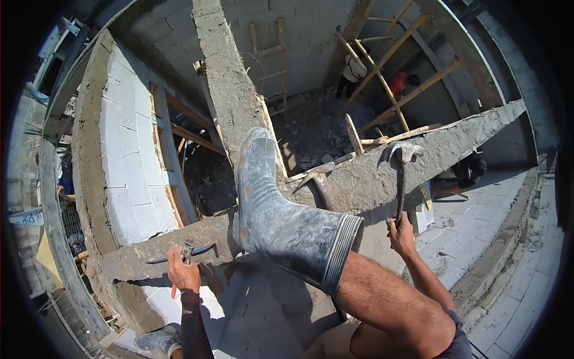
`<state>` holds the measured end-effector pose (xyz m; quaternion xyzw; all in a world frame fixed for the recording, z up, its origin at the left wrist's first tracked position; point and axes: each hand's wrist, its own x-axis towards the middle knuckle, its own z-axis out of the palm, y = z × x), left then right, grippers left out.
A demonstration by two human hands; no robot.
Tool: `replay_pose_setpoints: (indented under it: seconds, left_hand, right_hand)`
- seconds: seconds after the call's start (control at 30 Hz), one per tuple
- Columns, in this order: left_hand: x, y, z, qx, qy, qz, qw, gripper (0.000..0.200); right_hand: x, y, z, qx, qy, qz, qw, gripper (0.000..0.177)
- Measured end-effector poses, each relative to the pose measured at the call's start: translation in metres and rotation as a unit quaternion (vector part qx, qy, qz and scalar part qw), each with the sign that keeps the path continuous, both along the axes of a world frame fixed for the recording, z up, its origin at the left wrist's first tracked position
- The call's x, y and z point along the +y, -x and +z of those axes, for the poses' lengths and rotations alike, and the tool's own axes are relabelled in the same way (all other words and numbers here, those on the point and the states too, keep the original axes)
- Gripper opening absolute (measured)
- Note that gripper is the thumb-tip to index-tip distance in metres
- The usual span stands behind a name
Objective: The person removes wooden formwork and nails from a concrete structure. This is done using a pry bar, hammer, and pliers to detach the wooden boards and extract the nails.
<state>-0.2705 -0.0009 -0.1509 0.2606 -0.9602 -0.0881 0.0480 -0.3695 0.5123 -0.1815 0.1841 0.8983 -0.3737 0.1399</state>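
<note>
My right hand (403, 237) is wrapped round the handle of a claw hammer (402, 179), whose head overlaps the rough concrete beam (472, 133) on the right. At lower left, my left hand (183, 275) is closed on red-handled pincers (188, 246), their metal jaws showing above the fingers. A dark curved metal bar (206, 248) passes by that hand, over the lower concrete beam (131, 261). My rubber boot (260, 191), grey with dust, is planted where the beams meet. Beside it, a hammer-shaped tool (320, 182) rests on the beam.
Beyond the beams drops a deep room with wooden props (382, 78) and rubble. Two people (353, 70) are down there, one in red. Another person (469, 170) is below the right beam. White block walls (134, 161) stand left; a yellow level (426, 198) is near my right hand.
</note>
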Motion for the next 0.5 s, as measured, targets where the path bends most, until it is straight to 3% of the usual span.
replay_pose_setpoints:
  seconds: [0.13, 0.2, 0.27, 0.3, 0.4, 0.43, 0.5]
  left_hand:
    - [-0.003, 0.005, 0.025, -0.072, 0.007, -0.020, 0.997, 0.032]
    - [-0.013, -0.006, 0.031, -0.019, 0.009, -0.049, 0.999, 0.032]
    - [-0.016, -0.004, 0.054, -0.009, 0.003, -0.026, 1.000, 0.030]
    - [-0.015, -0.008, 0.067, 0.022, 0.018, 0.001, 1.000, 0.029]
    - [-0.018, -0.028, 0.102, 0.031, 0.035, 0.073, 0.996, 0.032]
    - [-0.021, -0.038, 0.109, 0.082, 0.035, 0.082, 0.993, 0.036]
    - [-0.014, -0.053, 0.140, 0.124, -0.059, 0.095, 0.986, 0.037]
  right_hand:
    - [-0.010, 0.018, 0.003, 0.102, -0.093, 0.037, 0.990, 0.027]
    - [0.000, 0.027, -0.005, 0.026, -0.100, 0.031, 0.994, 0.029]
    - [0.011, 0.026, -0.027, 0.212, -0.196, 0.087, 0.953, 0.036]
    - [-0.007, 0.025, 0.003, 0.148, -0.214, 0.065, 0.963, 0.043]
    - [-0.012, 0.016, 0.011, 0.153, -0.218, 0.063, 0.962, 0.043]
    - [-0.012, 0.013, 0.012, 0.161, -0.214, 0.062, 0.961, 0.043]
    - [-0.010, -0.003, 0.014, 0.172, -0.204, 0.060, 0.962, 0.044]
